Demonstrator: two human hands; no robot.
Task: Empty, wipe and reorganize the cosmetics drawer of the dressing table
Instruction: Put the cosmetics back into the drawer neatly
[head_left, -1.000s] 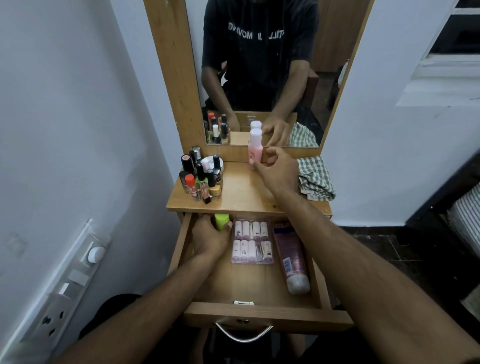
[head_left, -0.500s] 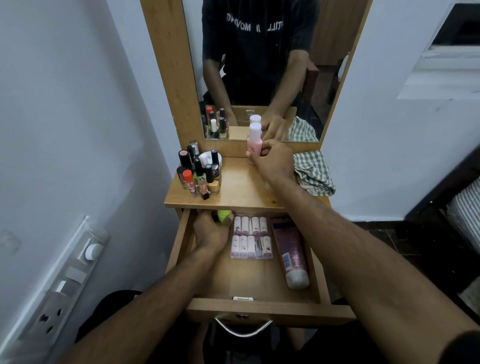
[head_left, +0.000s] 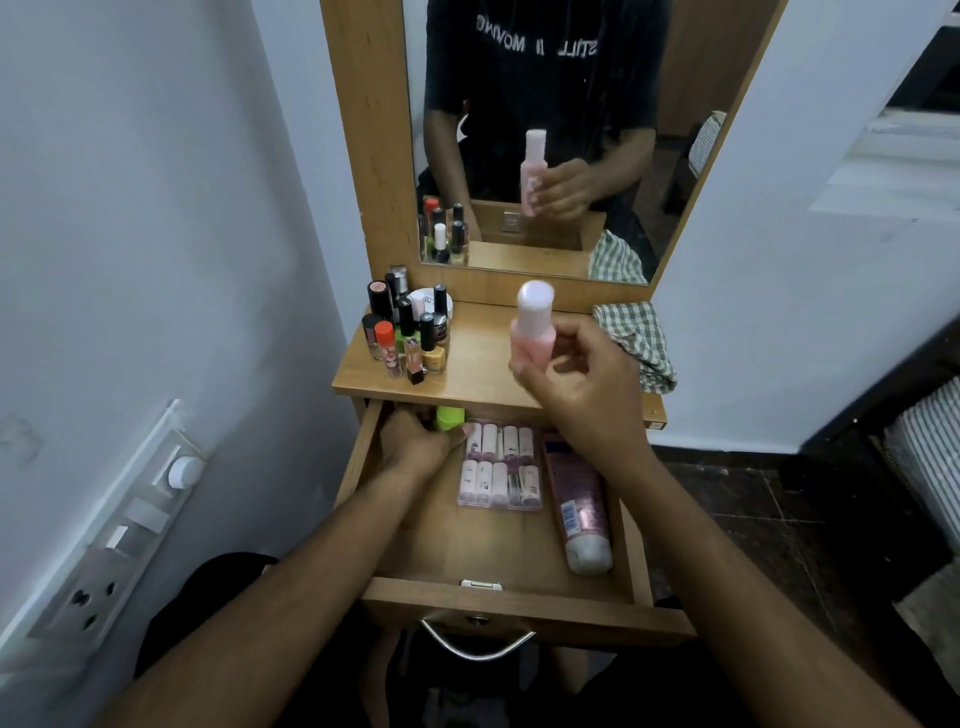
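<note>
Wooden drawer (head_left: 498, 551), left hand (head_left: 415, 441) gripping green bottle (head_left: 450, 418), right hand (head_left: 582, 384) pinching pink cylindrical bottle (head_left: 531, 332)

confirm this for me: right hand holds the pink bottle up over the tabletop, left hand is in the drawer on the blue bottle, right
Not quite. The head view shows the left hand in the drawer on a green bottle, not a blue one. The right hand does hold the pink bottle up over the tabletop.

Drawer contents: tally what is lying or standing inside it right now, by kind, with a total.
Clear pack of small tubes: 1
Pink tube lying on its side: 1
Green bottle, gripped by the left hand: 1
Total: 3
The pink bottle in the right hand is held above the tabletop, not counted.
</note>
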